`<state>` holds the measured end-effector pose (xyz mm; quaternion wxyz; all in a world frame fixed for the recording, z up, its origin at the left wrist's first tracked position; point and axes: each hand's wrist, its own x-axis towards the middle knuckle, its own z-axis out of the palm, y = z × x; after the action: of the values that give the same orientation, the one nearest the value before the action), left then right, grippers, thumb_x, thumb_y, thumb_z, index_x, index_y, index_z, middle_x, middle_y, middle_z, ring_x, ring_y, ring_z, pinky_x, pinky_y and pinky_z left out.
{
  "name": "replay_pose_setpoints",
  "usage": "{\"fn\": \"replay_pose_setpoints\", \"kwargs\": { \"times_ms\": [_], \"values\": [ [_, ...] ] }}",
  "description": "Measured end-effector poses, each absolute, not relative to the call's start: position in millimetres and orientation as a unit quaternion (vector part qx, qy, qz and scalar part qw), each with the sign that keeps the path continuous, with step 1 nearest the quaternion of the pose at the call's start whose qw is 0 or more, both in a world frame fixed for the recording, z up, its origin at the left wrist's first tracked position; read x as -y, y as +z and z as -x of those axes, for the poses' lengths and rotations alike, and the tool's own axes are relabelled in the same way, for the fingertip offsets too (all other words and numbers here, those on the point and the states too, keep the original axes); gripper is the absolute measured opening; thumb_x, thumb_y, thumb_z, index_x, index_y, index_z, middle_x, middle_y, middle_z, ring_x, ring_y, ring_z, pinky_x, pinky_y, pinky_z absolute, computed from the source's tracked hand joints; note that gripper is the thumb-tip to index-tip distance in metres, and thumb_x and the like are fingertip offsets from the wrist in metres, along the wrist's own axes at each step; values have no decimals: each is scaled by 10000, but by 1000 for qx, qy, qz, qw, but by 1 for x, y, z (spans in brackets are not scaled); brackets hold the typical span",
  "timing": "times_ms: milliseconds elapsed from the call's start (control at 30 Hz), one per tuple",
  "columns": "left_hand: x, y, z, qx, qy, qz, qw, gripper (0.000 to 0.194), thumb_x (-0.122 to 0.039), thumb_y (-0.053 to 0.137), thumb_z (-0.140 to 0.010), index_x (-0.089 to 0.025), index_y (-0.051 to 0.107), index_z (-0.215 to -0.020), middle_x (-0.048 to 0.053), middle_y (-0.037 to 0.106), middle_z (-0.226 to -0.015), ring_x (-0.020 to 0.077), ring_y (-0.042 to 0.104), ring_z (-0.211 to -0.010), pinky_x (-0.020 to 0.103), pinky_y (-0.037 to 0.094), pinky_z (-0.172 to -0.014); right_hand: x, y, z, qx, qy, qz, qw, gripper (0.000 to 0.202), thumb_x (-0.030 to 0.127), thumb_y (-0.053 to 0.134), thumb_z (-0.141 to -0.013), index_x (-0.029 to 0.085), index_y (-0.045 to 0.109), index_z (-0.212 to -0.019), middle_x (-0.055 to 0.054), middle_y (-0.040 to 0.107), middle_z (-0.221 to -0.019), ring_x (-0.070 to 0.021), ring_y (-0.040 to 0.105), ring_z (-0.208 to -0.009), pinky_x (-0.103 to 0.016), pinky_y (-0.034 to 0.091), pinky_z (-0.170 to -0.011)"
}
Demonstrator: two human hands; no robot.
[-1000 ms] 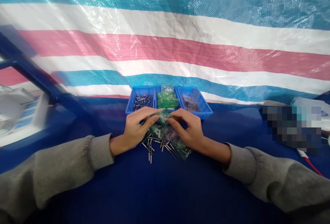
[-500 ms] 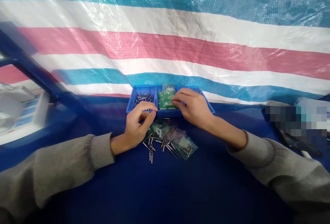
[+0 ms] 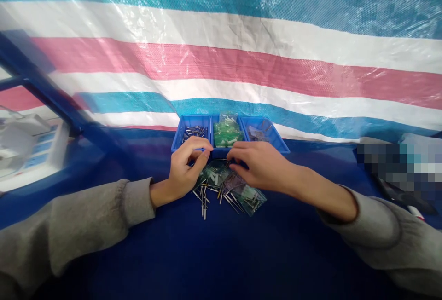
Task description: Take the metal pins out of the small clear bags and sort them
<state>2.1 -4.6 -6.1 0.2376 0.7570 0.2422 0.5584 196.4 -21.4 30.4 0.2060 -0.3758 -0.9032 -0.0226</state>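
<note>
My left hand (image 3: 189,166) is closed, thumb pressed to the fingers, in front of the left blue bin; anything in its pinch is hidden. My right hand (image 3: 257,162) hovers over the pile's upper right, fingers curled toward the thumb. What lies between those fingertips cannot be made out. Below and between both hands is a loose heap of blind rivets (image 3: 204,208) with thin metal pins. Among them lie a clear bag of white plastic pieces (image 3: 214,176) and a clear zip bag of small metal parts (image 3: 253,200). The right hand partly covers the heap.
Three blue bins stand in a row behind the heap: the left bin (image 3: 175,141) has metal pins, the middle bin (image 3: 217,152) green-tinted bags, the right bin (image 3: 281,146) clear bags. A striped plastic sheet (image 3: 221,60) hangs behind. White equipment (image 3: 31,152) is left; dark objects (image 3: 390,185) lie right.
My right hand has come from the middle bin toward me, down to the heap, uncovering the bags in the right bin. My left hand has kept its place and pinch.
</note>
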Motion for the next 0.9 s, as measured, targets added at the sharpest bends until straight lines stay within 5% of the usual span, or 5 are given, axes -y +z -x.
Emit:
{"fn": "replay_pose_setpoints", "kwargs": {
  "times_ms": [200,500,700,800,900],
  "values": [
    [4,-6,-2,-250,560,-756,229,83,-140,518,-840,-157,579,-893,46,559,-889,44,474,-584,136,348,-414,30,11,-190,931,-6,328,159,221,87,502,-708,178,640,-856,-28,620,-828,-75,479,-531,-260,257,-480],
    [3,-6,-2,-250,552,-763,223,82,-156,512,-846,-153,579,-893,42,565,-886,43,467,-574,138,371,-438,30,15,-187,940,-31,324,101,173,44,456,-723,139,600,-725,-37,600,-753,-97,479,-554,-263,248,-481],
    [4,-4,0,-253,501,-786,259,189,-234,446,-895,-180,581,-1016,48,582,-959,27,460,-523,156,383,-451,30,18,-188,858,-5,375,350,142,146,439,-818,163,571,-770,-25,577,-693,-108,483,-571,-245,350,-513],
    [4,-3,-1,-258,463,-819,222,201,-282,504,-871,-167,593,-1010,-5,588,-728,29,407,-448,166,350,-433,30,10,-186,778,63,388,490,113,162,460,-841,187,548,-774,16,541,-632,-89,454,-523,-228,371,-508],
    [4,-2,-4,-287,433,-839,164,163,-304,601,-808,-143,621,-825,-70,430,-485,42,352,-416,177,305,-422,31,-1,-184,736,88,386,550,115,189,467,-860,186,555,-786,7,548,-665,-92,470,-543,-234,388,-519]
  ]
}}
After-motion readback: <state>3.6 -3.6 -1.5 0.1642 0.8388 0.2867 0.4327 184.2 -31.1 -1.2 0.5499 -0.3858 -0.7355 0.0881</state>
